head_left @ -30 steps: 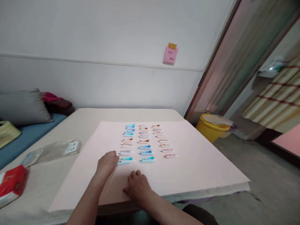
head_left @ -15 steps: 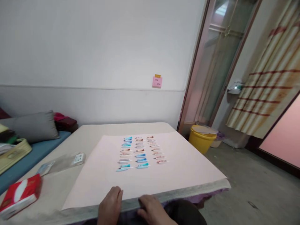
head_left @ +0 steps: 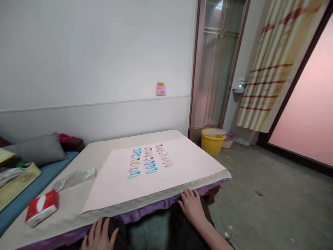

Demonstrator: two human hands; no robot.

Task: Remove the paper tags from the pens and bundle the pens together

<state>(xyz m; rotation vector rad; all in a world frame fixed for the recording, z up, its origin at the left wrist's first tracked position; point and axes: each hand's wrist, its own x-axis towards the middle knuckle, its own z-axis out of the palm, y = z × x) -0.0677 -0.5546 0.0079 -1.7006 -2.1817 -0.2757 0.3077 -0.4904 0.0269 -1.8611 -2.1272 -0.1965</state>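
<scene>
My left hand rests near the lower edge of the view, on my dark-clothed knee, its fingers spread. On my other knee lies my right hand, fingers stretched out beside the table's front edge. Neither holds anything. Beyond them a pale pink sheet covers much of the table. Several slim pens, blue, brown and pale, lie on it in three columns; their exact kind is too small to make out for certain.
A red tissue pack and a clear plastic bag lie on the table's left side. Further left are a grey pillow and a woven basket. A yellow bucket stands on the floor at right. A pink note hangs on the wall.
My hands have moved apart from the table's front edge, the left one leftward and the right one rightward, onto my knees. My view has shifted and tilted. The pens keep their places.
</scene>
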